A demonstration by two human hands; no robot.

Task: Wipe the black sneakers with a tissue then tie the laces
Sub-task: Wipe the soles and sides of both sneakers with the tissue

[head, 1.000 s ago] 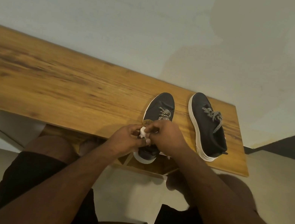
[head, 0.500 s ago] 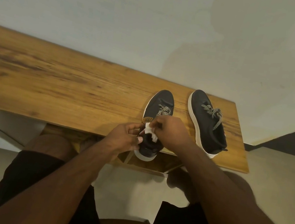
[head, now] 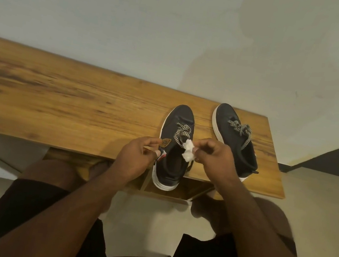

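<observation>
Pinching a crumpled white tissue wad (head: pixel 188 152) between thumb and fingertips, the right hand (head: pixel 215 160) now sits above the collar of the near black canvas sneaker (head: pixel 173 147), lifted from half a second ago. Left hand (head: pixel 136 156), fingers curled, touches that sneaker's side by a brown patch (head: pixel 164 143), writing unreadable. Second black sneaker (head: pixel 235 140), striped woven laces (head: pixel 240 129) tied, lies at 2 o'clock on the grained wooden bench (head: pixel 66 105).

Both forearms extended forward, hands close together.
Right hand (head: pixel 215 159) pinching white wad at fingertips; left hand (head: pixel 136 154) loosely curled, thumb and forefinger near each other.
</observation>
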